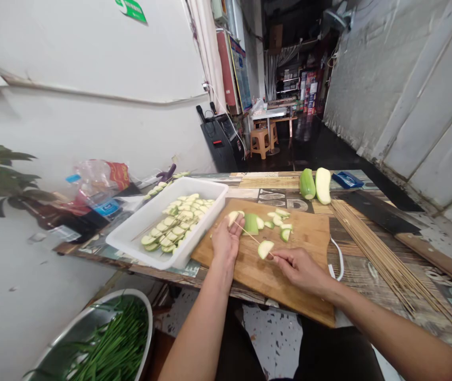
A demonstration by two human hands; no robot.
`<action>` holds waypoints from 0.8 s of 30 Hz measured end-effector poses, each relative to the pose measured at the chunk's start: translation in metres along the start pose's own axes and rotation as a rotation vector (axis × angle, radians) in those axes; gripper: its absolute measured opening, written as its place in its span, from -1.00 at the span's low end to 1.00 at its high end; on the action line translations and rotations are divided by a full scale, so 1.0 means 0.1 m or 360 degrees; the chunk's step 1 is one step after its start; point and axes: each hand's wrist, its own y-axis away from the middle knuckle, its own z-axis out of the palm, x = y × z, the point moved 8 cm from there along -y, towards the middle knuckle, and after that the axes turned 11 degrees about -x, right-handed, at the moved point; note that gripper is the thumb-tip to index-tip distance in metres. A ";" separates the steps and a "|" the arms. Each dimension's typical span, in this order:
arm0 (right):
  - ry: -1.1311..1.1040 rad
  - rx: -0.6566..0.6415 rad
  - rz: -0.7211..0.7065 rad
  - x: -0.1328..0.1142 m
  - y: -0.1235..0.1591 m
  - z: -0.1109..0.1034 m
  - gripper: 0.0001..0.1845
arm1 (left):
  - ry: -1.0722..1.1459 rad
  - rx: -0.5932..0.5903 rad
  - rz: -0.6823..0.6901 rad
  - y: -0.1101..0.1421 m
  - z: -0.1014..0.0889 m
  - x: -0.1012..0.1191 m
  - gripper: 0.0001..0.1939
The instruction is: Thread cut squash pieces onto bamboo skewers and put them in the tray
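My right hand (299, 267) pinches the lower end of a thin bamboo skewer (251, 236). A half-round zucchini slice (266, 249) is threaded on it close to those fingers. My left hand (227, 241), palm turned up, holds another pale zucchini slice (232, 217) at the skewer's far tip; whether the tip has pierced it I cannot tell. Both hands are over the wooden cutting board (305, 296). On the board, just beyond my left fingers, lie cut zucchini pieces (285, 233) and a green-skinned chunk (251, 224).
Left of the board stands a white plastic tub (170, 263) with skewered slices. To the right lie loose bamboo skewers (372, 251) and a large knife (382, 212). Two zucchini halves (323, 186) and a blue packet (347, 180) sit behind. A metal bowl (149, 323) of green stalks is lower left.
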 end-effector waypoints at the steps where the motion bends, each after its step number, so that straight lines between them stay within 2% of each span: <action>1: -0.0004 0.0003 0.0003 0.00 0.00 0.00 -0.72 | 0.0000 0.0005 -0.0003 0.00 0.00 0.00 -0.91; 8: -0.0052 0.0023 0.0021 -0.01 0.01 -0.02 -0.71 | -0.0004 0.0038 0.0001 -0.01 -0.02 0.00 -0.90; 14: -0.0054 0.0012 0.0032 0.01 -0.01 -0.02 -0.71 | -0.0028 -0.0030 0.0016 -0.02 0.00 0.00 -0.92; 24: -0.0040 0.0040 0.0043 0.01 -0.01 -0.02 -0.70 | -0.0067 -0.0039 0.0069 0.01 0.02 0.01 -0.92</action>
